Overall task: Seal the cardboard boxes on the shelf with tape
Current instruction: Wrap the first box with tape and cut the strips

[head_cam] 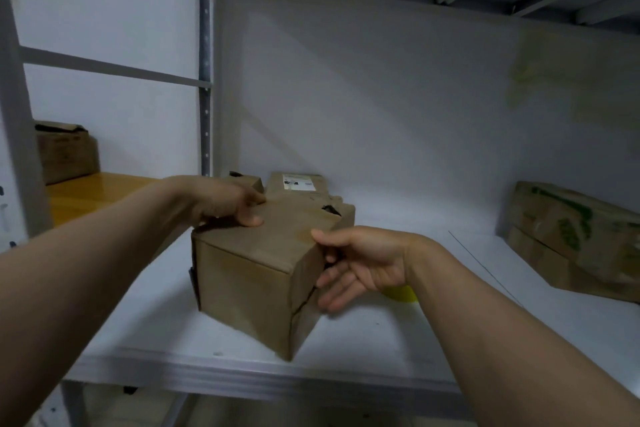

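Note:
A brown cardboard box (249, 274) stands at an angle on the white shelf (381, 340), one corner towards me, and its top flaps are folded down. My left hand (221, 201) lies on the top at the far left edge, fingers and thumb pressing on the flap. My right hand (360, 263) holds the box's right side, thumb over the top edge and fingers against the side wall. A yellow tape roll (403, 295) lies on the shelf, mostly hidden under my right wrist.
Behind the box lie a flat carton with a white label (298, 182) and a smaller box (247, 180). A green-printed carton (571, 239) sits at the right. Left of the metal upright (205, 80), another box (65, 152) stands on a wooden shelf.

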{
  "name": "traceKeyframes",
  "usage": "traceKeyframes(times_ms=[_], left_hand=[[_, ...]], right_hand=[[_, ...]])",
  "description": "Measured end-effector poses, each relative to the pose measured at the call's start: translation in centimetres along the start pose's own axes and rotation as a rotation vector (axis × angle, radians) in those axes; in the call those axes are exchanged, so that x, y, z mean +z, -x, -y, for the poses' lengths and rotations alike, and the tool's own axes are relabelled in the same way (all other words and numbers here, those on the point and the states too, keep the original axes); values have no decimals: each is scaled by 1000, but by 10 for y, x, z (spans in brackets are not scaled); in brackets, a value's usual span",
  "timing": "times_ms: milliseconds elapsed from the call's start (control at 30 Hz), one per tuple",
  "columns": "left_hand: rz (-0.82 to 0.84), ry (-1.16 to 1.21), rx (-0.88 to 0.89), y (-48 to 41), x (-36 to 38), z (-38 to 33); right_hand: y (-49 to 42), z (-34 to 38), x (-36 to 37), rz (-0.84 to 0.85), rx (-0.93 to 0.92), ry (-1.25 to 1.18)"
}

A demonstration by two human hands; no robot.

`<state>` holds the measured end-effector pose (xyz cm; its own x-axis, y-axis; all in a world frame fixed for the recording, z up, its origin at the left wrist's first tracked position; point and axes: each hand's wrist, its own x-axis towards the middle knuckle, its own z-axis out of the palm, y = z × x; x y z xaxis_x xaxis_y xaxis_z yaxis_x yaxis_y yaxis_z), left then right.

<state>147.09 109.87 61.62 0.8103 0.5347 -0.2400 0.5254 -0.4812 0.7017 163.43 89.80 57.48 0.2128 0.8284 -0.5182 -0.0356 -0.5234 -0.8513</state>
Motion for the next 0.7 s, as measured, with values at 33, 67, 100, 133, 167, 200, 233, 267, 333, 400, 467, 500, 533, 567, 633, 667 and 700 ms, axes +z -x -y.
traceKeyframes(times_ms=[33,67,100,133,167,200,233,267,333,400,467,500,533,567,633,667,700], left_hand=[[-5,-75,-11,-2,-1,-8],[-37,-112,-23,-4,1,-16],[-71,-164,-17,-7,5,-25],[-64,-237,2,-10,12,-33],[-30,-263,12,-15,19,-38],[-3,-222,0,-20,25,-40],[12,-205,2,-24,31,-42],[23,-221,29,-26,34,-43],[28,-304,83,-28,34,-43],[26,-375,121,-28,30,-40],[20,-416,163,-29,31,-37],[22,-428,178,-29,33,-37],[32,-425,179,-31,34,-37],[46,-423,169,-32,34,-37],[64,-479,136,-32,34,-40],[70,-546,115,-32,36,-43],[71,-638,98,-32,40,-45]], right_hand=[[0,0,2,16,-12,-13],[-1,0,4,36,-23,-20],[-3,-1,6,62,-36,-32],[-6,-2,9,94,-48,-50],[-8,-2,14,132,-56,-71],[-11,-4,17,170,-62,-84],[-12,-5,21,200,-66,-85],[-12,-5,22,207,-68,-60],[-5,-2,19,132,-48,72],[5,6,10,-136,-62,233],[9,15,-2,-430,-214,233],[9,18,-7,-545,-312,208],[6,19,-10,-624,-389,227],[3,20,-11,-665,-427,296],[-6,16,-10,-695,-441,457],[-10,14,-10,-711,-444,497],[-13,13,-10,-726,-455,512]])
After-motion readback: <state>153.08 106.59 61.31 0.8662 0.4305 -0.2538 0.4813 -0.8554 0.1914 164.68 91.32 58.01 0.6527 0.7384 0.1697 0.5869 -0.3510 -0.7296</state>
